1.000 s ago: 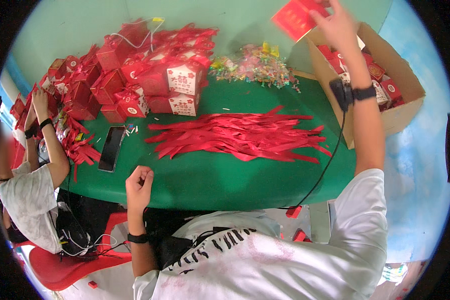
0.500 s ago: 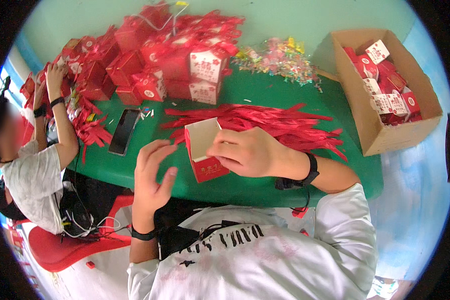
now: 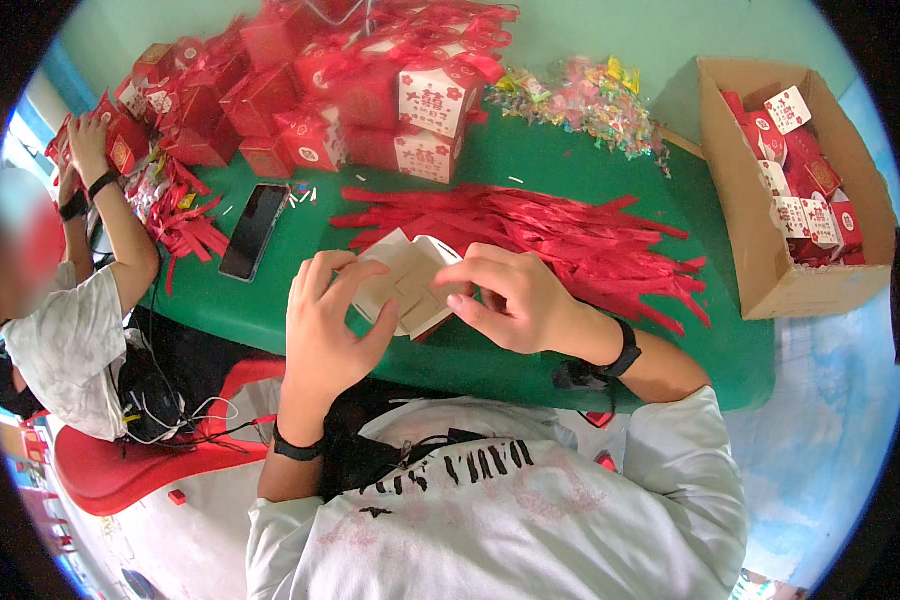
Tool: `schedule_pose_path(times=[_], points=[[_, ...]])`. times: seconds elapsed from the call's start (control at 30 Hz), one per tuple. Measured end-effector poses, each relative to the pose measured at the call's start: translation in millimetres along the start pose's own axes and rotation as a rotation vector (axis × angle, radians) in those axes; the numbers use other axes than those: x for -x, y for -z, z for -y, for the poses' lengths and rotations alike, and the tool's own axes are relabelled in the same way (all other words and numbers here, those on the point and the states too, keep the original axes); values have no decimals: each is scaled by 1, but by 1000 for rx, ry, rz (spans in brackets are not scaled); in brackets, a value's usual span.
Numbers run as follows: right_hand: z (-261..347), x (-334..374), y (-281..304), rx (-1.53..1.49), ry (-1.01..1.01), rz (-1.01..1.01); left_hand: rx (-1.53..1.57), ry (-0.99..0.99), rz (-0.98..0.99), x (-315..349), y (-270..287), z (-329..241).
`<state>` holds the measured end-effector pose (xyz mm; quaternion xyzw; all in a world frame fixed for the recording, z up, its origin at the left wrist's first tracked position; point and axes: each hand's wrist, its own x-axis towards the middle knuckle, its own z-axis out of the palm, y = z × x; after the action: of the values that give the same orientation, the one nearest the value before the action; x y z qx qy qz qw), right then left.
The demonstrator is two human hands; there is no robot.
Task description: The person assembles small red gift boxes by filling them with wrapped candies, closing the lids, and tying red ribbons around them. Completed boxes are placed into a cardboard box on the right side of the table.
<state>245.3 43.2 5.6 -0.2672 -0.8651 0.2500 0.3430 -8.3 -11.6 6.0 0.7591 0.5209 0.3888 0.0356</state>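
Observation:
A small red gift box (image 3: 400, 285) stands at the near side of the green table, its top open and its white inside facing up. Round its left side bend the fingers and thumb of my left hand (image 3: 335, 310), touching the rim. My right hand (image 3: 520, 300) has its fingers curled at the right-hand flap, thumb close to the near edge. Its grip there is partly hidden. Just beyond the box lies a spread bundle of red ribbons (image 3: 530, 235).
Piled red boxes (image 3: 265, 100) fill the back left. Wrapped sweets (image 3: 580, 100) lie at the back. A cardboard carton (image 3: 745, 245) of boxes stands right. A phone (image 3: 255, 232) rests on the table (image 3: 240, 300). At left, a co-worker's hands (image 3: 85, 150) touch a red box.
My left hand has moved right, onto the box. The box now shows its inside more fully, with its flaps spread. The whole view has shifted slightly.

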Motion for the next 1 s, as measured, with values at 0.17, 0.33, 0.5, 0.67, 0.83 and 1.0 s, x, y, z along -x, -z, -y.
schedule_pose_path(times=[0.17,0.33,0.5,0.67,0.83,1.0], points=[[-2,-3,2,-34,-86,-16,-7,91,92,3,2,3],[-4,-3,7,84,-107,45,121,104,220,8,-1,20],[-13,7,-2,197,-169,100,173,144,322,4,-3,20],[-13,4,0,223,-212,169,234,109,316,10,-15,31],[-25,1,-6,86,-192,165,220,83,281,12,-22,45],[-36,6,-23,-91,-204,103,6,-101,212,8,-24,47]])
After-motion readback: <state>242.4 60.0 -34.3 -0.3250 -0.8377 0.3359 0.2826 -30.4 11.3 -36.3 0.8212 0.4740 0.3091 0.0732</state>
